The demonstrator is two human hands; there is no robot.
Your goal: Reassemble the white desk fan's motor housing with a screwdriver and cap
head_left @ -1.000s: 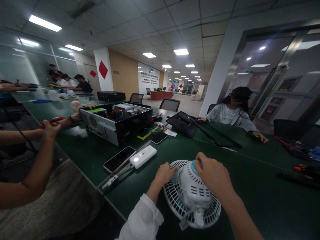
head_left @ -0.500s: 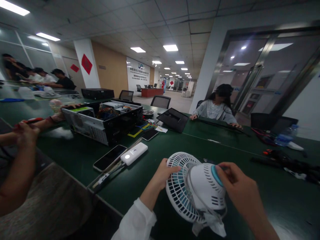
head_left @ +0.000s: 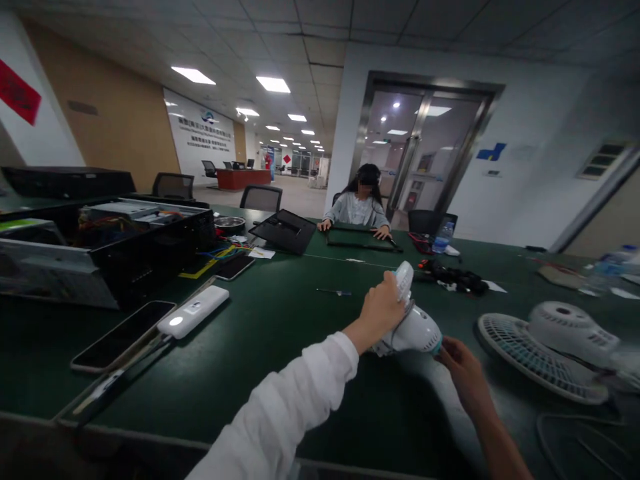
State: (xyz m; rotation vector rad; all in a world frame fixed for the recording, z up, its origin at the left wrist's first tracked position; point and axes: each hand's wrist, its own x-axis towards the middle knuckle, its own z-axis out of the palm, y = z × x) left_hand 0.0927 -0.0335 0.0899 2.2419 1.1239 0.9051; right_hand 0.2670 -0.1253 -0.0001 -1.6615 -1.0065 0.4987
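A small white fan is held over the green table, seen nearly edge-on with its rounded motor housing toward the right. My left hand is closed on the rim of its grille. At the back of the housing, the fingers of my right hand pinch the teal knob, which is mostly covered by them. A second white fan lies grille down on the table to the right of my right hand. Behind my left hand lies a thin screwdriver.
An opened computer case, a phone and a white power bank are at left. Across the table a person handles a black frame. Black gear and a bottle stand farther right.
The view has swung right, bringing the second fan into sight. The held fan has turned from showing its grille broadly to nearly edge-on, with both hands still on it.
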